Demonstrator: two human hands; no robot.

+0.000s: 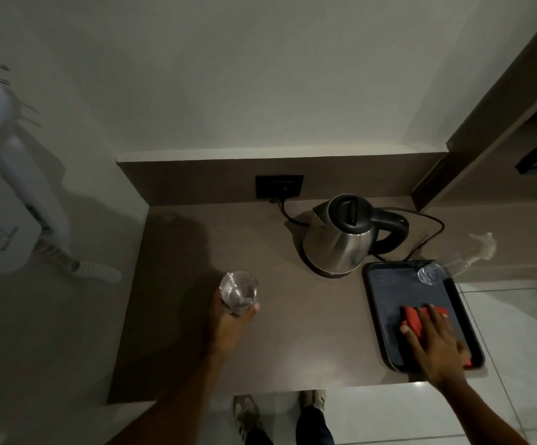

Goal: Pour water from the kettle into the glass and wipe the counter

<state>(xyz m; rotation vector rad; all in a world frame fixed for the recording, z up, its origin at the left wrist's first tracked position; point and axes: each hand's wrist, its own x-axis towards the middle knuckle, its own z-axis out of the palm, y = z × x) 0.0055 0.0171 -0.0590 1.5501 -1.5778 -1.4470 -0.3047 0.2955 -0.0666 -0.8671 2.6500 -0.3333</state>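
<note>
A steel kettle (341, 242) with a black lid and handle stands on its base at the back of the brown counter (309, 332), lid closed. My left hand (232, 326) is wrapped around a clear drinking glass (239, 292), which stands upright on the counter left of the kettle. My right hand (437, 342) lies flat, fingers spread, on a red cloth (413, 319) inside a dark tray (386, 303) at the counter's right end.
A second clear glass (431, 273) lies at the tray's far corner. The kettle cord (427, 236) runs to a black wall socket (279, 186). A white wall-mounted hair dryer (13, 200) hangs left. A shelf unit stands right; my shoes (280, 412) show below the counter edge.
</note>
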